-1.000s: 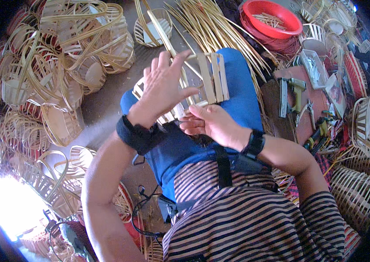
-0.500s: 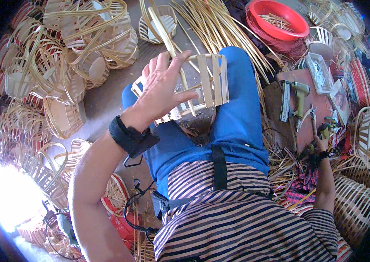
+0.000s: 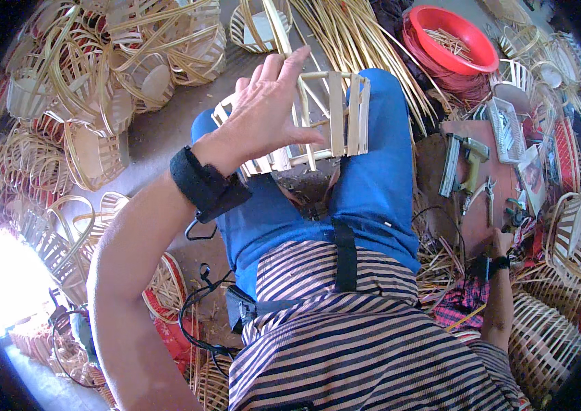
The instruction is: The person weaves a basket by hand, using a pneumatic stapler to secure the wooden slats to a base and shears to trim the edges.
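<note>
My left hand [image 3: 263, 116] grips a small unfinished basket [image 3: 336, 113] of pale wooden slats over my lap, its thumb and index finger spread along the near side. A long pale strip [image 3: 278, 27] rises past the fingers from the basket. At the right, my right hand [image 3: 501, 241] is down by the board's lower edge, with fingers curled and mostly hidden; what they hold, if anything, I cannot make out. Close by lie metal pliers [image 3: 490, 198] and a green-handled staple gun [image 3: 473, 164] on the reddish-brown board [image 3: 472, 222].
Finished handled baskets [image 3: 98, 144] are heaped at the left. Long thin strips [image 3: 355, 48] lie ahead of my knees. A red basin [image 3: 451, 41] holds short sticks. A white plastic tray [image 3: 506, 130] lies on the board. More baskets [image 3: 571, 226] stand at the right.
My right hand has drawn back toward me, away from the green and dark items at the board's edge. The left hand and basket have shifted slightly; the whole view has moved a little.
</note>
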Action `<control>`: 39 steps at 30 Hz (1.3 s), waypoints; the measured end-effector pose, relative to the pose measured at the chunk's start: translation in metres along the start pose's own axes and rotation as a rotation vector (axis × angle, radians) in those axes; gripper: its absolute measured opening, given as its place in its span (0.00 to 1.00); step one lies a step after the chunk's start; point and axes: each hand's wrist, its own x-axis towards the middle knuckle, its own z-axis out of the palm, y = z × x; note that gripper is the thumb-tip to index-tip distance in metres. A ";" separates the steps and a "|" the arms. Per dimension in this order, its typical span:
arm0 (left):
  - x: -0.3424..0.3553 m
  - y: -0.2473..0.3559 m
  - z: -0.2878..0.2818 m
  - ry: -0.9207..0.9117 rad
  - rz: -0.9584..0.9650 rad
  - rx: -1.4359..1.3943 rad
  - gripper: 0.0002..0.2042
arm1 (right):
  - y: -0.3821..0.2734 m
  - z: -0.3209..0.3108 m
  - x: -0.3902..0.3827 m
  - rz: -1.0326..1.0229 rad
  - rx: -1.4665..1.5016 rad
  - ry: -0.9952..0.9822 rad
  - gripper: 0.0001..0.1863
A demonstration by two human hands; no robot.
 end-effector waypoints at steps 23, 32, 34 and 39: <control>0.000 0.013 0.007 0.117 -0.025 0.029 0.38 | -0.288 0.020 -0.212 -1.068 0.286 -0.916 0.16; 0.003 0.013 0.009 0.131 -0.028 0.035 0.37 | -0.295 0.021 -0.215 -0.997 0.359 -0.889 0.12; 0.003 0.013 0.010 0.130 -0.035 0.043 0.37 | -0.296 0.021 -0.217 -0.993 0.353 -0.880 0.11; 0.002 0.012 0.011 0.158 -0.056 0.067 0.38 | -0.300 0.029 -0.220 -1.057 0.341 -0.867 0.11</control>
